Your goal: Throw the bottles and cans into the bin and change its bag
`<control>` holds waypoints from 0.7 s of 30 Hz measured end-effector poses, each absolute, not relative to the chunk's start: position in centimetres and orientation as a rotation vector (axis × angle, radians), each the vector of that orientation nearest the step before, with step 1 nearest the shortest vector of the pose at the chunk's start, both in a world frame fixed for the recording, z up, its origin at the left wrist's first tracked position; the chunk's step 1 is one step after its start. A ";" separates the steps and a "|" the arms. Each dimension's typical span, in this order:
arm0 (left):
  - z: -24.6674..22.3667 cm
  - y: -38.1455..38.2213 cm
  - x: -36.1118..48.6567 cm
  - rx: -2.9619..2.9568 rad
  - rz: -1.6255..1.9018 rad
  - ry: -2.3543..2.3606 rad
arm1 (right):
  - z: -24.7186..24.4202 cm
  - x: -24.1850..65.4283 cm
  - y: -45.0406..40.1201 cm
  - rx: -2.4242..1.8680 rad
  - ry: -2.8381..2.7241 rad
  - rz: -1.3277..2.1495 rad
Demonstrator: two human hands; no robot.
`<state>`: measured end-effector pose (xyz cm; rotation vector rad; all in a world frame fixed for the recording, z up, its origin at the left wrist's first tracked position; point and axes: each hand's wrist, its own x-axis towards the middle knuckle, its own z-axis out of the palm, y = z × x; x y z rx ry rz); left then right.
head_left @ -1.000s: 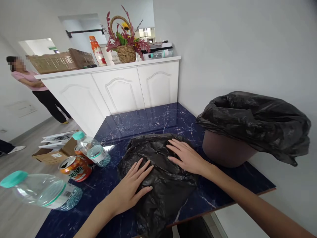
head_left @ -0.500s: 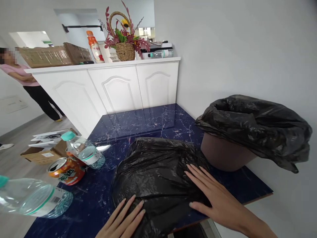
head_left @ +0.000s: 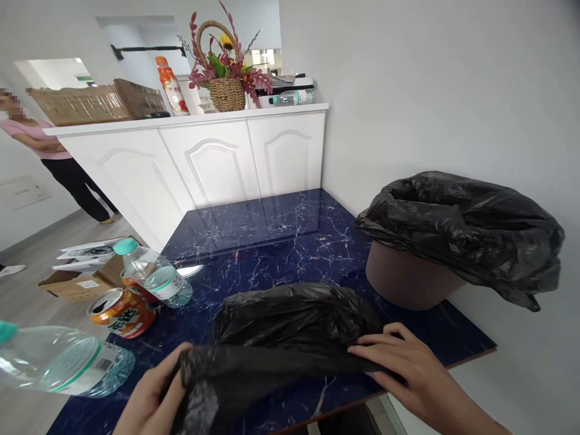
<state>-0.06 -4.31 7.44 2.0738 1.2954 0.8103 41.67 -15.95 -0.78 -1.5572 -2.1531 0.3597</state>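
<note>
A black plastic bag (head_left: 290, 314) lies bunched on the dark blue marbled tabletop (head_left: 281, 241), its near edge pulled up into a taut band. My left hand (head_left: 156, 389) grips the left end of that edge, with a fold of plastic hanging below it. At the bag's right side my right hand (head_left: 399, 362) has its fingers curled, closed on the same edge. To the right of the bag stands a brownish bin (head_left: 408, 281), its rim covered by another black bag (head_left: 471, 235).
On the left stand an orange drink can (head_left: 124, 313), a clear bottle with a teal cap (head_left: 156, 275) and a larger bottle (head_left: 77, 362) in front. A white cabinet (head_left: 212, 163) stands behind, carrying a flower basket (head_left: 228, 93). A person (head_left: 38, 142) stands far left.
Both hands lay flat on the bag before; now they have closed on its near edge and lifted it. The bag's near part has come up off the table, baring the tabletop beneath.
</note>
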 end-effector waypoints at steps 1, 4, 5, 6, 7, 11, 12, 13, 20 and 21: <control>8.3 -3.2 0.1 2.100 0.787 1.349 | -0.5 41.6 -15.7 -1.554 -2.098 0.372; 9.7 0.0 0.1 2.254 0.698 1.507 | 0.3 41.0 -14.6 -1.624 -1.896 0.489; 9.9 0.9 -0.1 2.313 0.638 1.559 | 0.6 40.7 -14.2 -1.666 -1.840 0.541; 10.0 1.7 -0.2 2.371 0.578 1.611 | 0.8 40.5 -13.7 -1.715 -1.802 0.594; 10.0 2.2 -0.2 2.434 0.542 1.664 | 1.0 40.2 -13.2 -1.768 -1.784 0.645; 10.1 2.0 1.7 2.769 0.796 1.675 | 1.3 39.3 -11.5 -1.973 -1.791 0.685; 10.1 1.4 2.7 2.855 0.883 1.561 | 1.2 39.2 -11.2 -1.996 -1.796 0.653; 10.1 0.6 3.8 2.925 0.918 1.401 | 1.2 39.2 -10.9 -2.011 -1.803 0.618; 6.0 -2.3 9.8 3.071 0.317 0.753 | 1.4 38.3 -10.7 -2.201 -1.827 0.407; 5.3 -2.1 10.1 3.072 0.282 0.753 | 1.6 37.7 -11.2 -2.214 -1.802 0.306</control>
